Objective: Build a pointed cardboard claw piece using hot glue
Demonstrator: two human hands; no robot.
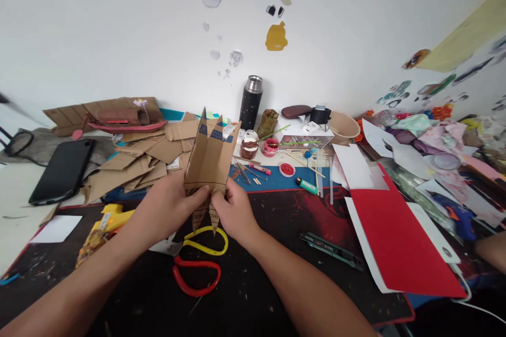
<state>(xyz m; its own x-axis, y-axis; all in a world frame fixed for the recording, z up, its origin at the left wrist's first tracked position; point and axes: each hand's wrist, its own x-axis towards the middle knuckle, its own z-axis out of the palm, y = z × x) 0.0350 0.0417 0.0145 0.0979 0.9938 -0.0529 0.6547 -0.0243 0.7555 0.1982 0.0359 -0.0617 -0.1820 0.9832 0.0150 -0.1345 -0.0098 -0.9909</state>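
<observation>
A folded piece of brown cardboard [211, 160] with pointed ends and blue printing at its top stands upright between my hands. My left hand [168, 205] grips its lower left side, thumb across the front. On the lower right, my right hand [235, 210] pinches the same piece, the two thumbs close together. More pointed cardboard tips hang below the fingers. Just beneath them, scissors [201, 277] with one yellow and one red handle lie on the black mat [237, 300]. Parts of the fingers behind the cardboard are hidden.
Cardboard scraps [138, 163] are piled behind left, near a phone [63, 171] and a yellow glue gun [106, 226]. A black flask [251, 102] and paint jars [249, 147] stand behind. Right are a cutter [331, 250], red paper [403, 237] and another person's arm [492, 251].
</observation>
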